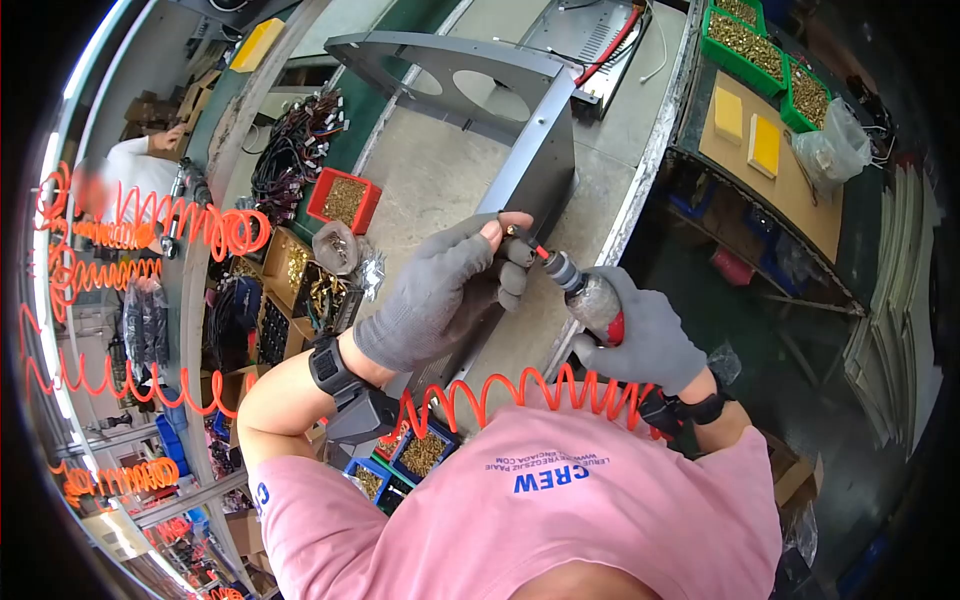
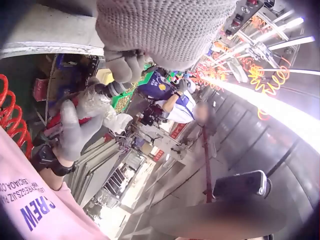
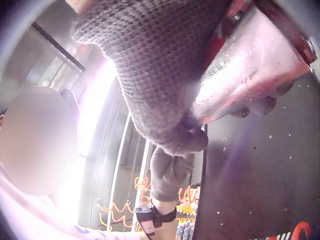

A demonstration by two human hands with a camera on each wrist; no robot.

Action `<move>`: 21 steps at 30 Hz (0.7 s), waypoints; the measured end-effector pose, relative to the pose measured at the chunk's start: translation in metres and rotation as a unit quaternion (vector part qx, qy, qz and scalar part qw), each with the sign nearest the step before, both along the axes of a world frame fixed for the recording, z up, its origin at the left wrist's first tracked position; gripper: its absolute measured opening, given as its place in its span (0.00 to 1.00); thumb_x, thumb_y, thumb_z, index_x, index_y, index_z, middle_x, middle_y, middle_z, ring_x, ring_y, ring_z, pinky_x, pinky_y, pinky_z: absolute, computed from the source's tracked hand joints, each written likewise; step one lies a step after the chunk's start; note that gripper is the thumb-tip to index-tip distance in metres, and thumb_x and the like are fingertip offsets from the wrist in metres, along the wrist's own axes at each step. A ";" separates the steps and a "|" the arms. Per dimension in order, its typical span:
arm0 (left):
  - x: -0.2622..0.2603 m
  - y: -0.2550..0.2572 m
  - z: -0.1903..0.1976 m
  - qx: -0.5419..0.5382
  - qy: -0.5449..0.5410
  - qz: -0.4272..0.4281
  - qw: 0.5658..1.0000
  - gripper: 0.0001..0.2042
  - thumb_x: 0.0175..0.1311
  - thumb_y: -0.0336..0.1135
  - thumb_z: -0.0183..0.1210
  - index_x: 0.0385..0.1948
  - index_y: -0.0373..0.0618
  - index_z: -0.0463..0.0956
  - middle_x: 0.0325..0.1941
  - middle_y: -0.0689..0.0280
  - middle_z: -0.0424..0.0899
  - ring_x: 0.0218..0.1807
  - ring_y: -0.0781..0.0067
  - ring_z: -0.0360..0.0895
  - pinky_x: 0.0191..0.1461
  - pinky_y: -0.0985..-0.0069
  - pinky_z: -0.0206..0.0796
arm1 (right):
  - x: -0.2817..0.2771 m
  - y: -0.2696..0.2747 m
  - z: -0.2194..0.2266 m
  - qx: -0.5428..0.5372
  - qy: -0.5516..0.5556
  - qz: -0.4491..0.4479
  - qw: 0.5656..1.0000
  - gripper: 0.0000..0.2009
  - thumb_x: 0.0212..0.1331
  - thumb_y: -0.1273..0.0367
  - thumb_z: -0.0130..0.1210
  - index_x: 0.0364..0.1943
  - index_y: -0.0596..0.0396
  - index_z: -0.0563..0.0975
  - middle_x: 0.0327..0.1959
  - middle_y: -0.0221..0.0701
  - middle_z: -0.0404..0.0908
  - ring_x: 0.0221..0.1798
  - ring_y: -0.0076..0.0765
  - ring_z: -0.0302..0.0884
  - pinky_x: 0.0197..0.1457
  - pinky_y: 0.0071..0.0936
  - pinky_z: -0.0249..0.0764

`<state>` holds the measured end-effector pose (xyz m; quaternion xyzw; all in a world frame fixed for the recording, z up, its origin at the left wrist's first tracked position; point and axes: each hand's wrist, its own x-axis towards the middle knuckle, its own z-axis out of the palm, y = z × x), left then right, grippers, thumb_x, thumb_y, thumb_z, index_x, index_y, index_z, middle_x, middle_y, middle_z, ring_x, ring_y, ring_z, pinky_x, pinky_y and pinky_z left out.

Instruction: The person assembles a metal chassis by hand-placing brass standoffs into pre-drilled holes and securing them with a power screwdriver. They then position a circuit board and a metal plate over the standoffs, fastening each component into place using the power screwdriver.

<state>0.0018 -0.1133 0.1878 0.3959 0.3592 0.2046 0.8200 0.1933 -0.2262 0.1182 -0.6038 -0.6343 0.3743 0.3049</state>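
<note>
In the head view the gloved right hand (image 1: 645, 330) grips a power screwdriver (image 1: 598, 300), its red-collared bit angled up and left. The gloved left hand (image 1: 435, 285), with bare thumb and index tips, pinches a small dark part (image 1: 513, 230) at the bit's end. Both hands are over the near end of a grey metal frame (image 1: 535, 150) with round cutouts. The left wrist view has the left glove (image 2: 160, 30) close up and the right hand (image 2: 75, 132) round the driver (image 2: 95, 102). The right wrist view shows the driver body (image 3: 255, 60) beside the right glove (image 3: 155, 75).
A red bin (image 1: 320, 200) of small brass-coloured parts and cable bundles (image 1: 290, 150) lie left. Green bins (image 1: 745, 45) and yellow blocks (image 1: 765, 145) stand on the right-hand bench. A coiled red hose (image 1: 480, 400) crosses before the body. Other people are in the background.
</note>
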 end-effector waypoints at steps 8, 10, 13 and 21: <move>-0.006 -0.002 -0.004 -0.052 -0.002 0.060 0.997 0.11 0.64 0.34 0.50 0.42 0.37 0.67 0.29 0.66 0.74 0.28 0.78 0.72 0.33 0.81 0.66 | -0.004 -0.005 -0.004 -0.005 0.000 0.010 1.000 0.31 0.39 0.59 0.59 0.50 0.55 0.65 0.15 0.36 0.73 0.22 0.46 0.76 0.30 0.35 0.73; -0.007 -0.002 -0.008 -0.069 -0.016 0.073 0.995 0.10 0.64 0.34 0.51 0.40 0.37 0.68 0.28 0.66 0.74 0.26 0.78 0.72 0.31 0.81 0.66 | -0.005 -0.006 -0.004 0.004 0.002 0.018 1.000 0.31 0.39 0.59 0.59 0.51 0.54 0.64 0.15 0.36 0.73 0.22 0.46 0.76 0.30 0.35 0.73; -0.007 -0.003 -0.009 -0.066 -0.015 0.072 0.995 0.10 0.63 0.35 0.52 0.37 0.38 0.69 0.25 0.66 0.74 0.23 0.78 0.71 0.27 0.81 0.65 | -0.006 -0.007 -0.005 0.013 0.004 0.019 1.000 0.31 0.39 0.59 0.60 0.51 0.54 0.64 0.15 0.36 0.73 0.22 0.47 0.76 0.30 0.35 0.73; -0.006 -0.010 -0.005 0.004 0.059 0.086 0.995 0.13 0.64 0.40 0.51 0.38 0.38 0.69 0.23 0.67 0.73 0.20 0.77 0.70 0.24 0.82 0.64 | -0.009 -0.007 -0.005 0.003 0.006 0.031 1.000 0.31 0.39 0.59 0.59 0.50 0.55 0.64 0.15 0.37 0.72 0.21 0.47 0.75 0.29 0.35 0.72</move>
